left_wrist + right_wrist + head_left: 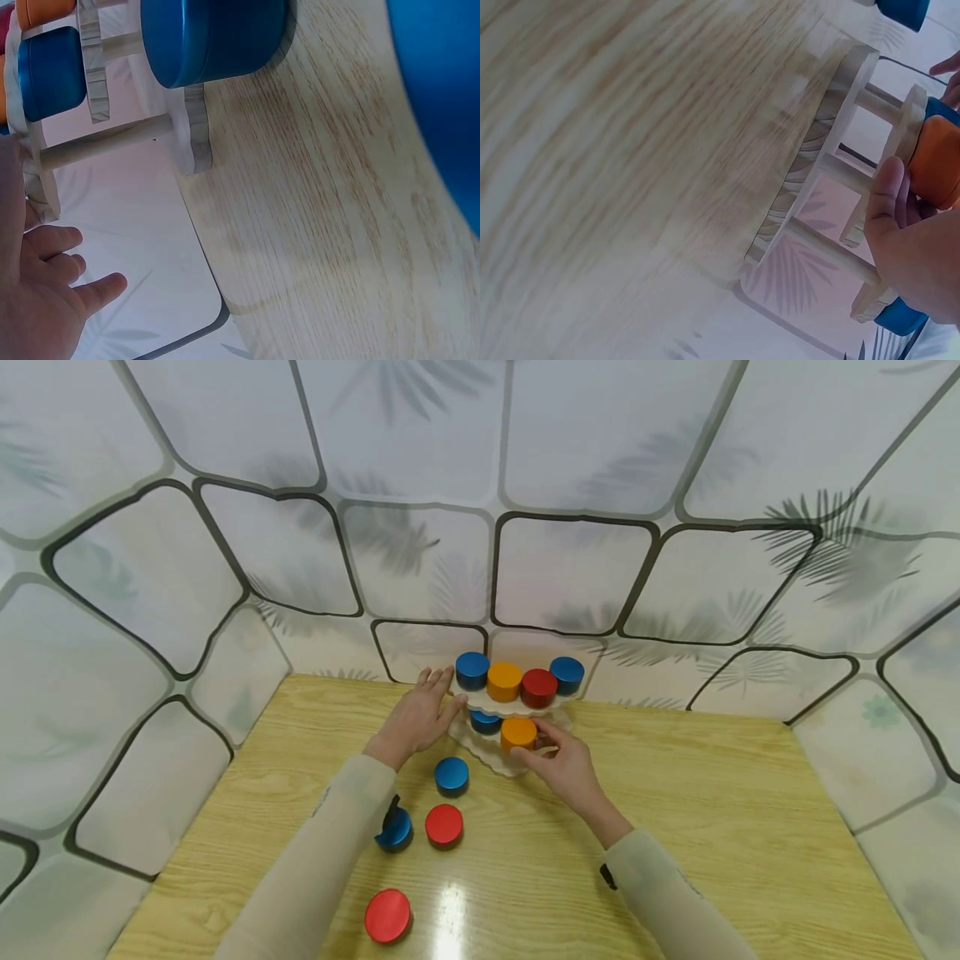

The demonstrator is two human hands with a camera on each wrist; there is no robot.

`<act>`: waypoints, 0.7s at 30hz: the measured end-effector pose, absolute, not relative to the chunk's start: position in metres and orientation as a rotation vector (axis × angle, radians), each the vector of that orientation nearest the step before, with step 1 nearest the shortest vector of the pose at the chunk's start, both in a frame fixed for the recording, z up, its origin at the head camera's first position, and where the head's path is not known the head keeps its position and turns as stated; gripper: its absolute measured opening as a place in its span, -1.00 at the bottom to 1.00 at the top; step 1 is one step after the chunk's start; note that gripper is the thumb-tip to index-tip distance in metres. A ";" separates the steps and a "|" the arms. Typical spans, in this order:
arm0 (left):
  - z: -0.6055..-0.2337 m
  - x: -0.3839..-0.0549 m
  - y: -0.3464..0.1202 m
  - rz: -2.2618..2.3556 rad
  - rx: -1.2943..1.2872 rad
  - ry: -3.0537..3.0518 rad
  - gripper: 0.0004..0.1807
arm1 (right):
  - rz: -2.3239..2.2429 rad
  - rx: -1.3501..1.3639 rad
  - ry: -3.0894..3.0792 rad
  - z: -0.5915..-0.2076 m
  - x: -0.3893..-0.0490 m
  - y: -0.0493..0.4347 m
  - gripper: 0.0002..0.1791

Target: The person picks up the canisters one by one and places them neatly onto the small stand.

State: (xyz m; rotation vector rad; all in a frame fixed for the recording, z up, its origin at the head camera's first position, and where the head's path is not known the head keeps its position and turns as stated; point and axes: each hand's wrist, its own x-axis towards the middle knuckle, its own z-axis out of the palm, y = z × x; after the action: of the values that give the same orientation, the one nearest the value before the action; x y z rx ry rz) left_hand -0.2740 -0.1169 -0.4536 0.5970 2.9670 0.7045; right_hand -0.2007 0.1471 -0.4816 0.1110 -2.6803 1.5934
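A pale wooden tiered stand [487, 758] with scalloped edges stands at the back of the table. On its top tier are a blue tin [472, 670], an orange tin [504, 682], a red tin [538, 688] and another blue tin [567, 675]. My right hand [562, 764] pinches an orange round tin [519, 735] at the lower tier, thumb in front and fingers behind. Beside it a blue tin [486, 723] is partly hidden under the top tier. My left hand [416, 714] holds the top tier's left edge, thumb at the front; the wooden edge [49, 199] partly hides its fingers.
Loose on the table lie a blue tin [452, 775], a red tin [444, 825], another blue tin [397, 831] partly behind my left sleeve, and a red tin [388, 917] nearest me. A patterned curtain [570, 577] hangs close behind the stand and along both sides.
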 end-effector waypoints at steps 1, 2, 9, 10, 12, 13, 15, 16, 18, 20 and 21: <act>-0.454 -0.274 -0.117 0.706 0.597 2.967 -0.19 | 1.586 0.110 -2.676 -0.482 -0.201 0.147 -0.28; -0.454 -0.274 -0.117 0.707 0.598 2.968 -0.19 | 1.583 0.112 -2.668 -0.482 -0.201 0.147 -0.28; -0.455 -0.275 -0.116 0.709 0.599 2.970 -0.19 | 1.596 0.104 -2.629 -0.485 -0.202 0.144 -0.32; -0.454 -0.275 -0.116 0.709 0.599 2.971 -0.19 | 1.594 0.099 -2.626 -0.486 -0.202 0.143 -0.33; -0.455 -0.275 -0.116 0.706 0.599 2.971 -0.19 | 1.587 0.092 -2.621 -0.486 -0.202 0.142 -0.33; -0.454 -0.275 -0.117 0.705 0.598 2.970 -0.19 | 1.583 0.088 -2.621 -0.486 -0.202 0.141 -0.33; -0.454 -0.275 -0.117 0.703 0.598 2.970 -0.19 | 1.570 0.081 -2.619 -0.486 -0.203 0.140 -0.34; -0.454 -0.275 -0.117 0.706 0.598 2.969 -0.19 | 1.558 0.074 -2.621 -0.486 -0.203 0.139 -0.34; -0.455 -0.275 -0.117 0.710 0.597 2.968 -0.19 | 1.536 0.059 -2.622 -0.487 -0.204 0.138 -0.34; -0.455 -0.275 -0.117 0.713 0.596 2.967 -0.19 | 1.520 0.039 -2.618 -0.487 -0.206 0.137 -0.35; -0.455 -0.275 -0.116 0.716 0.597 2.965 -0.19 | 1.512 0.032 -2.612 -0.487 -0.206 0.136 -0.36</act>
State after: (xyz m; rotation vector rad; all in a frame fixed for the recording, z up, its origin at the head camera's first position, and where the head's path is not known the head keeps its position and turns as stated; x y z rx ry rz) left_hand -0.2750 -0.1164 -0.4546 0.5974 2.9649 0.7160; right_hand -0.2061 0.1365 -0.4870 0.0323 -2.6122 1.5123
